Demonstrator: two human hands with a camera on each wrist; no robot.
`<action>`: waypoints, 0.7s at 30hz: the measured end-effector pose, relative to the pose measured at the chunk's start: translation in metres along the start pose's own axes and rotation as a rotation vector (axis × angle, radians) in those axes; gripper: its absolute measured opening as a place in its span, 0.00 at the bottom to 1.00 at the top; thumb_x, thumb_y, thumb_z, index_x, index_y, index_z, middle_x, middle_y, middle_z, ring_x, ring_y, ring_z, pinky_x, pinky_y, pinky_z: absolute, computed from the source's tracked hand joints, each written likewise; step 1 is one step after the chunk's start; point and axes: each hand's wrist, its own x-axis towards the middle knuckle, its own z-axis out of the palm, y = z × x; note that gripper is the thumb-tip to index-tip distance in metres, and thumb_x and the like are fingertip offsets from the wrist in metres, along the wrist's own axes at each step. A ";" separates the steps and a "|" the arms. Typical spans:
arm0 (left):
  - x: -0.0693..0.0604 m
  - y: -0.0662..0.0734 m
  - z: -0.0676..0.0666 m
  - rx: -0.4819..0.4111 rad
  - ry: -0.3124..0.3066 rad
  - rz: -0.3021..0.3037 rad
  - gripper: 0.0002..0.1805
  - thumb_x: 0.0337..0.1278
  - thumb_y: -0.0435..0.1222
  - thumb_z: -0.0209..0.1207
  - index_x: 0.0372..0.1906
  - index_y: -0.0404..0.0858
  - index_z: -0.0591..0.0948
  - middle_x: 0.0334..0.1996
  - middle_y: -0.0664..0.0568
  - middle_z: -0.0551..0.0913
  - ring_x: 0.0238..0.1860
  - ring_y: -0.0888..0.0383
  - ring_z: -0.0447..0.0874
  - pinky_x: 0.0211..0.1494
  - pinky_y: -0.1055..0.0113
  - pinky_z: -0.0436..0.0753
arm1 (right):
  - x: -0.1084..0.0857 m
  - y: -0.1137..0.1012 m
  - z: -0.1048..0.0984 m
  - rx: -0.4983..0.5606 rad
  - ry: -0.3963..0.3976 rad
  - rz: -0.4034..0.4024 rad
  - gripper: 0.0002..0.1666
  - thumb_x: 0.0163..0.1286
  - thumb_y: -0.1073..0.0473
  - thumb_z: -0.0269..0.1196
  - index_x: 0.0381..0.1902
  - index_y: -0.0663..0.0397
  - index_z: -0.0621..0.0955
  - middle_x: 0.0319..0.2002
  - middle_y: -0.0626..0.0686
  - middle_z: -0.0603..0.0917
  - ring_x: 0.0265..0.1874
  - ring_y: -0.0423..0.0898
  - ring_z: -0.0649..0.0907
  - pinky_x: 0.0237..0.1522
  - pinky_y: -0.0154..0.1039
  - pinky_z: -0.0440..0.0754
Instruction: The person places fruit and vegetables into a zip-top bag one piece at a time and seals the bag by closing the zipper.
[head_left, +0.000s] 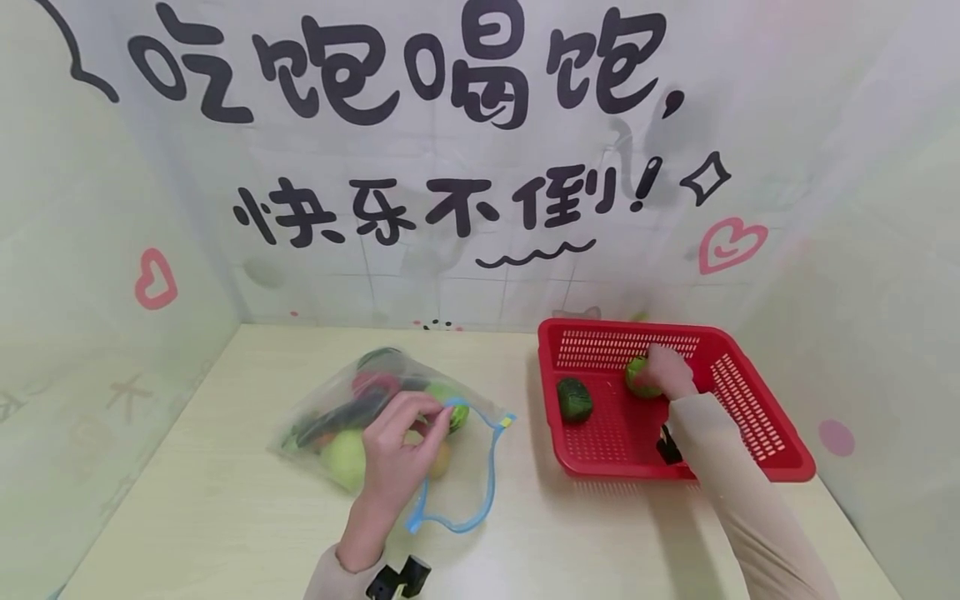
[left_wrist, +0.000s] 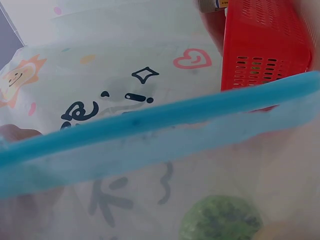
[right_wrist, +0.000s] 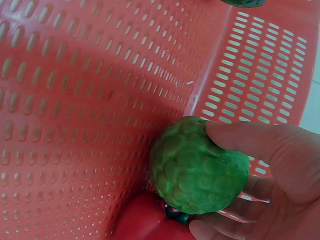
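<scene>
In the head view my left hand (head_left: 397,446) pinches the blue zip edge of a clear zip bag (head_left: 491,471) lying on the table. Through the film show a purple eggplant (head_left: 352,414), a pale green round fruit (head_left: 345,460), a red item (head_left: 375,384) and other produce. My right hand (head_left: 672,372) reaches into the red basket (head_left: 551,417) and holds a green, bumpy custard apple (right_wrist: 197,170) between thumb and fingers. Right below it, a red fruit with a green stem (right_wrist: 150,222) touches it. The blue zip strip (left_wrist: 160,117) crosses the left wrist view.
A dark green, ridged vegetable (head_left: 574,400) lies against the basket's left wall. The basket stands at the table's right, its perforated sides raised around the produce. Printed white sheeting (head_left: 435,292) encloses the back and both sides of the pale wooden table (head_left: 195,467).
</scene>
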 end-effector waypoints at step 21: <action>-0.001 0.000 0.000 0.004 -0.003 0.005 0.15 0.60 0.38 0.58 0.23 0.32 0.80 0.23 0.47 0.80 0.21 0.57 0.77 0.20 0.78 0.78 | -0.038 -0.037 -0.026 -0.048 0.102 -0.223 0.36 0.52 0.54 0.70 0.53 0.65 0.69 0.44 0.63 0.76 0.40 0.57 0.76 0.39 0.49 0.81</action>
